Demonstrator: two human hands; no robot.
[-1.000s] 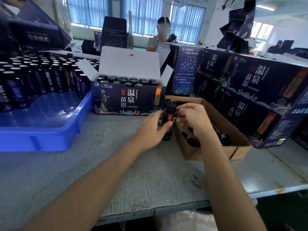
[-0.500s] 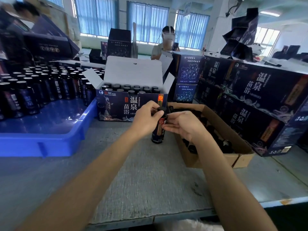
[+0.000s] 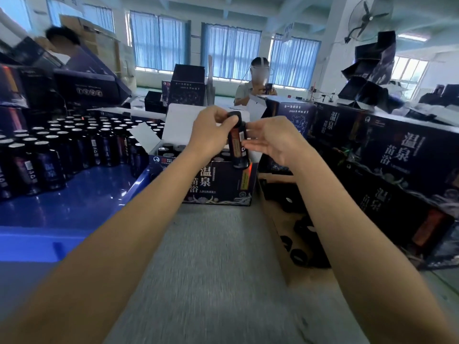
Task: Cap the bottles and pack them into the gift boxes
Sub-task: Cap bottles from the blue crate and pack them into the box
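A dark bottle [image 3: 239, 147] with an orange label and black cap hangs upright in the air over the open gift box [image 3: 218, 183]. My left hand [image 3: 211, 134] grips its cap and neck from the left. My right hand [image 3: 275, 142] is beside it on the right, fingers loosely extended toward its body; whether they touch is unclear. The gift box holds several capped bottles [image 3: 171, 148], its white lid flap raised behind my hands.
A blue tray [image 3: 74, 214] on the left carries several uncapped bottles [image 3: 49, 155]. A brown carton [image 3: 280, 234] with black caps lies at right, stacked closed gift boxes [image 3: 397, 170] beyond it. A person [image 3: 255, 83] stands behind. Grey tabletop [image 3: 211, 269] lies near me.
The bottle has gone up from the tabletop beside the carton to above the gift box, carried by my left hand. My right hand's fingers have loosened from the bottle.
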